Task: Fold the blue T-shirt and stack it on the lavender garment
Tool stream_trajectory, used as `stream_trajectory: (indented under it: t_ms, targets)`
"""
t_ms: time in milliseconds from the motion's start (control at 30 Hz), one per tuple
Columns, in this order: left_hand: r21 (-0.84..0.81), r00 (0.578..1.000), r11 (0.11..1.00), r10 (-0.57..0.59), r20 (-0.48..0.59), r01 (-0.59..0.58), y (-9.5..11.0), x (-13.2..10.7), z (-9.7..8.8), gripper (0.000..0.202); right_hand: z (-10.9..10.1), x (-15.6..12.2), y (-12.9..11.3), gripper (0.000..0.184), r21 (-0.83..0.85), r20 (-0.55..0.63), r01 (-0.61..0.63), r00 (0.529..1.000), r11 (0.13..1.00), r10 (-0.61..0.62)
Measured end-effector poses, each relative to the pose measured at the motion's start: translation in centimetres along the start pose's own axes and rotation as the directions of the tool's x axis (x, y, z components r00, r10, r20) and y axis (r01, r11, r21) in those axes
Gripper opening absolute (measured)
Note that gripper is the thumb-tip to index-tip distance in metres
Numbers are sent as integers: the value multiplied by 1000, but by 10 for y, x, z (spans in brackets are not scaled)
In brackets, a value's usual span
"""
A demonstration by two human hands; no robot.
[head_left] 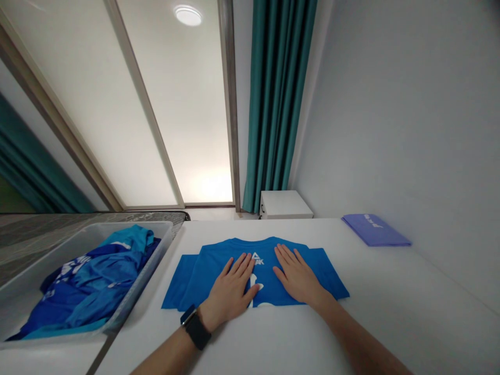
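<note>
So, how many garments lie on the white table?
2: a blue T-shirt under the left hand and right hand, and a folded violet garment near the far right corner.

Count, in view: two hands, the left hand [228, 289] and the right hand [297, 276]. One wristwatch [195, 327], on the left wrist. One folded blue T-shirt [269, 276] (one only) on one white worktop [390, 323], with one white logo [257, 258] showing. One translucent plastic bin [164, 229], holding a heap of blue garments [89, 281]; number in the heap cannot be told. One folded purple garment [375, 230]. One white cabinet [285, 204]. Two teal curtains [277, 104]. Two frosted glass door panels [94, 104] — one ceiling light [188, 15].
</note>
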State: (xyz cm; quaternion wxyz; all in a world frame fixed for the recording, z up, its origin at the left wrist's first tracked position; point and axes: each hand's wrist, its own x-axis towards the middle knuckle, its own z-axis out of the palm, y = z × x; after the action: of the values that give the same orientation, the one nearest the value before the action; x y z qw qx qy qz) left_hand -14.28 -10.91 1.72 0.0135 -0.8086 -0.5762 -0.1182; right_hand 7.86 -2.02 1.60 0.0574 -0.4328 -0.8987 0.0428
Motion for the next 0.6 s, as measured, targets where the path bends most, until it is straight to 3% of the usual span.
stream_trajectory:
  t_ms: [100,267,600]
  targets:
    - [2,1000,1000,-28,-5,28,-19,-8,-6,60,0,-1,17,66,-13,-1,-48,999,999,48]
    - [68,978,976,-208,-16,209,-54,-24,-15,59,5,-2,33,67,-19,-36,-51,998,999,51]
    - [101,951,946,-309,-11,309,-77,-32,-18,56,11,-1,49,63,4,-48,-103,994,995,103]
